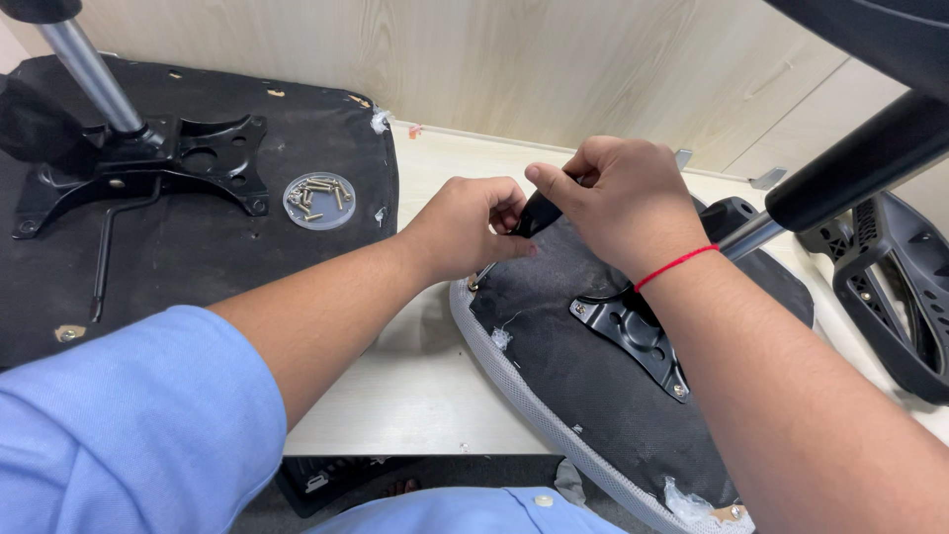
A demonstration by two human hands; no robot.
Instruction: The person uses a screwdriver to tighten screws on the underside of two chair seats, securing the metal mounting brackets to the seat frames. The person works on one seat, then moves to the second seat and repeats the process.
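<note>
An upturned chair seat with black fabric underside and a pale mesh rim lies in front of me on the table. A black metal mounting plate is fixed to it. My right hand grips the black handle of a screwdriver from above. My left hand pinches the tool lower down, near its shaft, whose tip meets the seat's near-left edge. A red thread circles my right wrist.
A second upturned seat with a black mechanism and chrome gas cylinder lies at left. A clear lid of several screws rests on it. A black armrest part sits at right. A wooden wall runs behind.
</note>
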